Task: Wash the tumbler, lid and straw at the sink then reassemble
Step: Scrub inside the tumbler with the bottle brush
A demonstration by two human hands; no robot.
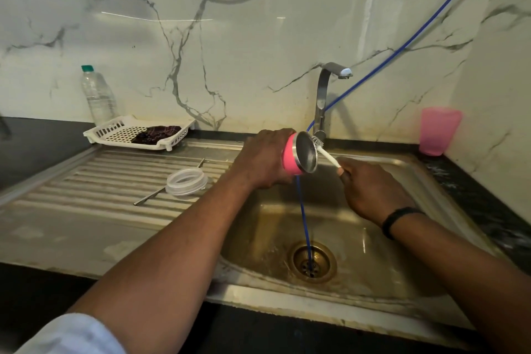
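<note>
My left hand (263,159) grips a pink tumbler (290,158) with a steel rim, held on its side over the sink with its open mouth facing right. My right hand (370,188) holds the white handle of a small bottle brush (323,151), whose bristle end sits at the tumbler's rim. On the ribbed draining board to the left lies the clear lid (186,181), and a thin metal straw (169,182) lies under and beside it.
The steel sink basin (402,238) has a brass drain (312,263) with a blue hose (304,215) running down into it. Behind stands the tap (326,95). A white tray (138,131) with dark cloth, a plastic bottle (97,95) and a pink cup (438,131) sit around.
</note>
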